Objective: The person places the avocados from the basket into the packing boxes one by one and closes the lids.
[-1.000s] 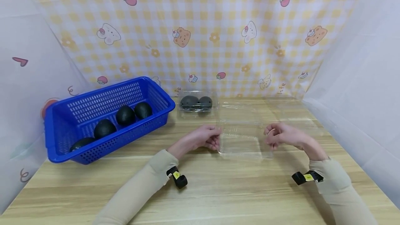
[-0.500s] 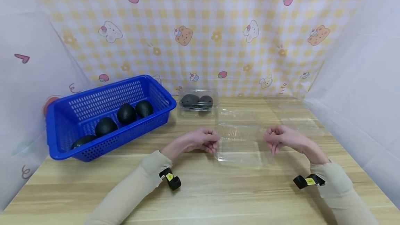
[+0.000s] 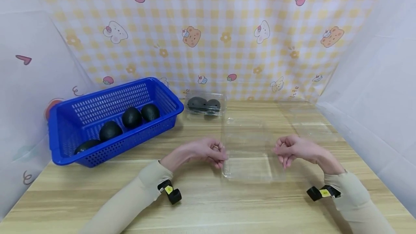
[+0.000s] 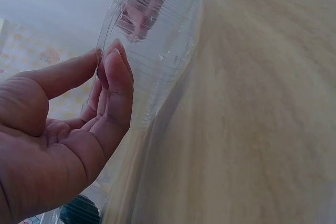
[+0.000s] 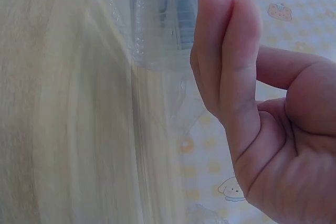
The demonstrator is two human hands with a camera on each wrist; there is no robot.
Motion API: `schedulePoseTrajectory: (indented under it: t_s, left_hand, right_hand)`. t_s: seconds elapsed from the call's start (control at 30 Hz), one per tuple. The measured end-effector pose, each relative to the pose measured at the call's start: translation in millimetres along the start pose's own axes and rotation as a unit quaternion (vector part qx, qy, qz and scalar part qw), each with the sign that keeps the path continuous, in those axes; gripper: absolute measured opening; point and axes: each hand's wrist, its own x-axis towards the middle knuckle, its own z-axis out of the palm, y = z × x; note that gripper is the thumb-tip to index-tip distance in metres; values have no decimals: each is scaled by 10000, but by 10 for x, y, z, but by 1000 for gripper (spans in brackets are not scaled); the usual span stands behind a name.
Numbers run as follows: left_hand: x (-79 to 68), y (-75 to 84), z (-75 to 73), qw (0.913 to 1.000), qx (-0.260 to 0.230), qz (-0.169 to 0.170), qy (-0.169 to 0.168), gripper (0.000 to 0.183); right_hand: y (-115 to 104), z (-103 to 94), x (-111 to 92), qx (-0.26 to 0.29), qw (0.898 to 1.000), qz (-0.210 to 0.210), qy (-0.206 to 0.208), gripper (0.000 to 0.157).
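Observation:
An open clear plastic clamshell box lies low over the table between both hands, its lid spread toward the back. On its left edge, my left hand pinches the rim between thumb and fingertips; the left wrist view shows this hand close, the box's ribbed wall beyond it. My right hand holds the opposite edge, with thumb and fingers together. In the right wrist view, the fingers of that hand hide part of the rim.
A blue perforated basket at the left holds several dark avocados. Behind the open box, a closed clear box contains dark avocados. More clear plastic containers lie at the back right. A patterned curtain stands behind the table.
Both hands have drawn the open clamshell box toward the table's front and slightly left. The basket and the closed box stay in place.

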Motion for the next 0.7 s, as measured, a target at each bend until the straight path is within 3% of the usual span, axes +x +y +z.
schedulePoseTrajectory:
  t_s: [0.23,0.7]
  left_hand:
    - [-114,-10,27,9999,17,-109,-59,9]
    - [-394,-89,-15,9999,154,22,74,8]
  right_hand:
    - [-17,68,17,131,9996,-95,-229,24]
    - [-60,228,174,149,9987,-212,-433,19]
